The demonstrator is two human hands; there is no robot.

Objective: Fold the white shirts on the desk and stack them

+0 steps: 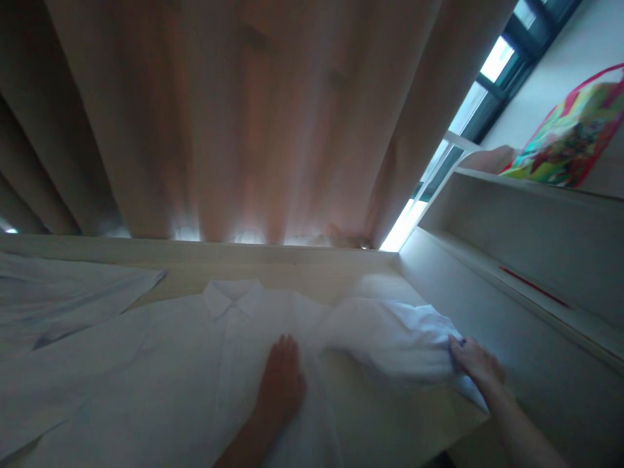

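A white collared shirt lies spread front side up on a pale wooden surface, its collar toward the curtain. My left hand rests flat on the shirt's chest, fingers stretched out and close together. Off to the right, my right hand is closed on the end of the shirt's sleeve, which is drawn out sideways and looks raised and slightly blurred. The cuff end hangs below my right fingers. Along the left edge, another piece of white cloth lies beside the shirt, partly out of frame.
A long brown curtain hangs behind the pale surface. On the right stands a white shelf unit with a thin red object on it. A colourful bag with pink edging sits on its top. A window shows beside the curtain.
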